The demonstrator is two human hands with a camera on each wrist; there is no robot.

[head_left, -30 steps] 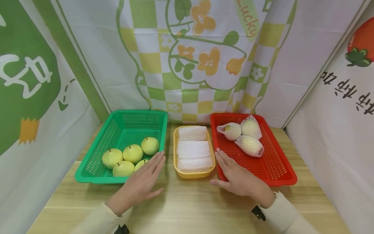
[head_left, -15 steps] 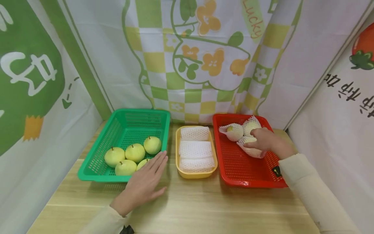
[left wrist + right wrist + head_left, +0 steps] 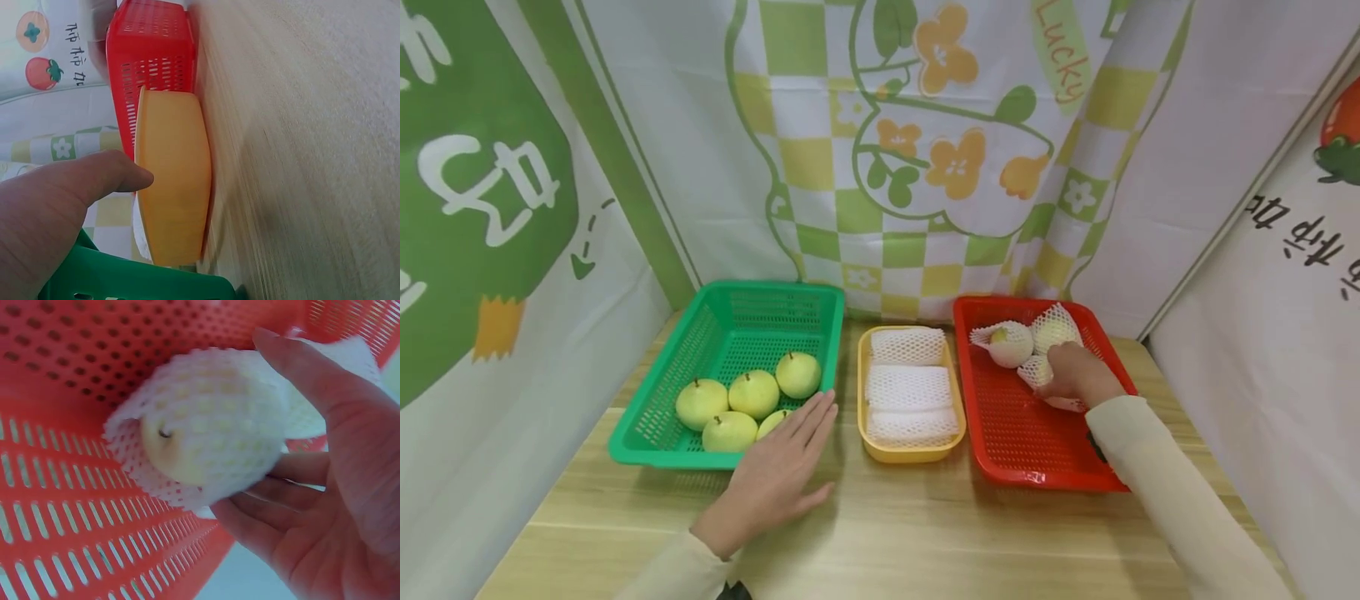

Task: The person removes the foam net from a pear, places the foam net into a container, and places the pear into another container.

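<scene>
My right hand (image 3: 1075,375) reaches into the red basket (image 3: 1011,437) and grips a yellow-green pear in a white foam net (image 3: 212,425). In the right wrist view, the thumb lies across one side of the net and the fingers curl under the other. Two more netted pears, one to the left (image 3: 1011,345) and one behind (image 3: 1056,327), lie by that hand. My left hand (image 3: 778,475), fingers straight, is at the near right corner of the green basket (image 3: 662,457). It partly covers one of several bare pears (image 3: 754,394) there.
Between the baskets stands a small yellow tray (image 3: 916,455) with rolled white foam nets (image 3: 908,387). All three containers rest on a wooden table (image 3: 880,533). A checked curtain (image 3: 898,258) hangs behind them, and printed cloth walls rise at both sides.
My right hand has moved from the red basket's left edge to the netted pears and closed round the nearest one. My left hand keeps its place by the green basket. The head view has shifted slightly.
</scene>
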